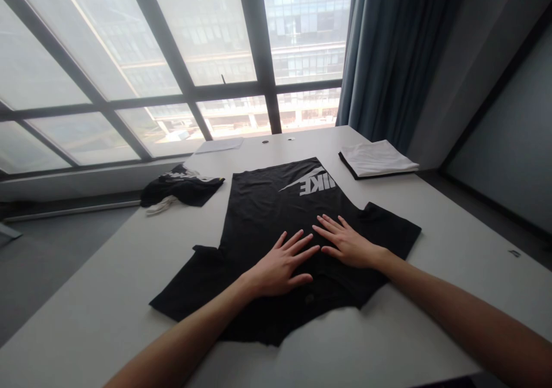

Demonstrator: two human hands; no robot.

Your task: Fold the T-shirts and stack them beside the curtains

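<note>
A black T-shirt with a white logo lies spread flat on the white table, its neck end toward me and its hem toward the window. My left hand rests palm down on the shirt's upper middle, fingers stretched out. Just to its right, my right hand also lies flat on the cloth with its fingers apart. The fingertips of the two hands almost meet. Neither hand holds anything.
A crumpled black garment sits at the table's left far edge. A folded white cloth on a dark one lies at the far right. A sheet of paper lies near the window. A blue curtain hangs at the right.
</note>
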